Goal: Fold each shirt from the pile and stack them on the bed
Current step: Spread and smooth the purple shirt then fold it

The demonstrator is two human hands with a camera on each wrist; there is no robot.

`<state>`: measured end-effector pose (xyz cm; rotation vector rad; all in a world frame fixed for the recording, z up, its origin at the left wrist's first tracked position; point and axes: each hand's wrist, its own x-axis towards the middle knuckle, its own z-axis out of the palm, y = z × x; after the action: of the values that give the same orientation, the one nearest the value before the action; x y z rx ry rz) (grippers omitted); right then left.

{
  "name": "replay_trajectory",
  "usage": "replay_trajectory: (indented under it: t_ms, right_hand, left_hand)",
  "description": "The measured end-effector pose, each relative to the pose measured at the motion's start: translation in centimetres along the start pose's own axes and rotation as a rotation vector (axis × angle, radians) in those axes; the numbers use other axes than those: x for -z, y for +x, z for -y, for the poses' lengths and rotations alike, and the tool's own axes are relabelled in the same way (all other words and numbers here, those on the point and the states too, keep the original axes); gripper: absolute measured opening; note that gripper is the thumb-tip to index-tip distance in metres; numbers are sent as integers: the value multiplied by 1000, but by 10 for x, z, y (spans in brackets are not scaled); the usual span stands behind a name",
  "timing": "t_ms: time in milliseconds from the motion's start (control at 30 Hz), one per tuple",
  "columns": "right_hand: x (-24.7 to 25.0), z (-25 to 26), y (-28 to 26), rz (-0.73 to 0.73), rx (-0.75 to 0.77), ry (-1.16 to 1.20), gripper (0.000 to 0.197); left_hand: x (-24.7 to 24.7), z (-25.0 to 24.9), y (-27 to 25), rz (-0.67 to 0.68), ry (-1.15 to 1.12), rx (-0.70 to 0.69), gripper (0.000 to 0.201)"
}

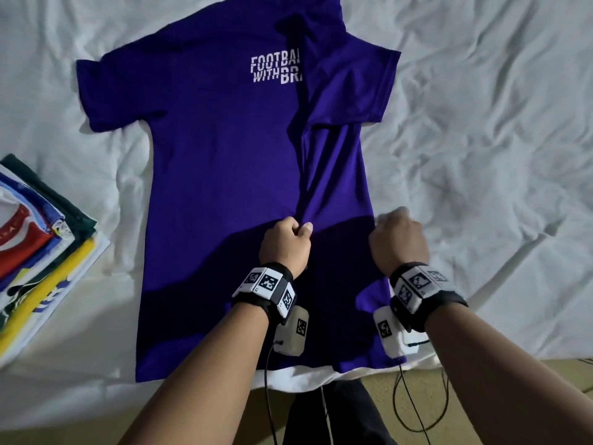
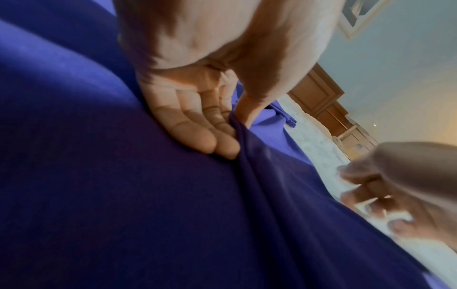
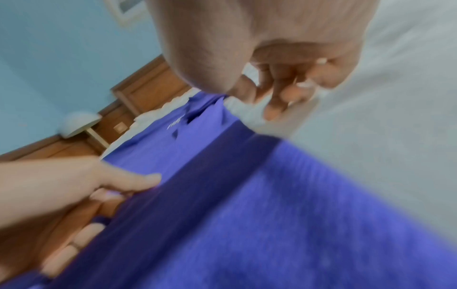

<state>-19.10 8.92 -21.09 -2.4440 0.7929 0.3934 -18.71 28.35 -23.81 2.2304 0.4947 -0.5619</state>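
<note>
A purple T-shirt (image 1: 224,171) with white lettering lies flat on the white bed (image 1: 481,123), collar far from me, and its right side is partly folded inward. My left hand (image 1: 301,229) pinches a ridge of the shirt's cloth (image 2: 123,215) between thumb and fingers (image 2: 210,140) near the shirt's middle. At the shirt's right edge my right hand (image 1: 398,232) hovers with fingers curled. In the blurred right wrist view it (image 3: 284,93) hangs over the sheet beside the shirt (image 3: 272,215), with nothing visible in it.
A stack of folded shirts (image 1: 38,245) in several colours sits at the bed's left edge. The bed's near edge runs just below the shirt's hem, with cables (image 1: 414,396) hanging there. A wooden headboard (image 2: 319,93) stands at the far end.
</note>
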Motion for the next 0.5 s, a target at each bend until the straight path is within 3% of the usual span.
replay_trajectory:
  t_ms: [33,100,167,233,300,367,400,500]
  right_hand:
    - [7,0,-1,-93,-36,-34,26]
    - [7,4,-8,-216,173,-134,51]
    - [-13,3,-16,-54,523,-240,68]
    - [-30,-12,-18,118,707,-431,68]
    - [-31,-30,-11,158,549,-510,71]
    - [-25,-35,-6,100,344,-508,71]
    - [-24,-33,-8,64,329,-490,71]
    - [-29,-25,-22,112,600,-447,68]
  left_hand:
    - [1,-5,-3,-35,76,-24,30]
    - [-1,-17,-10,-204,273,-189,23]
    - [-8,-22,-12,-255,461,-445,52]
    - [-16,-13,-6,-99,690,-585,68]
    - [-15,2,3,-12,774,-518,66]
    - [-6,7,10,-102,728,-407,65]
    - [-2,4,11,-149,705,-400,65]
    - [-9,-6,13,-66,732,-626,65]
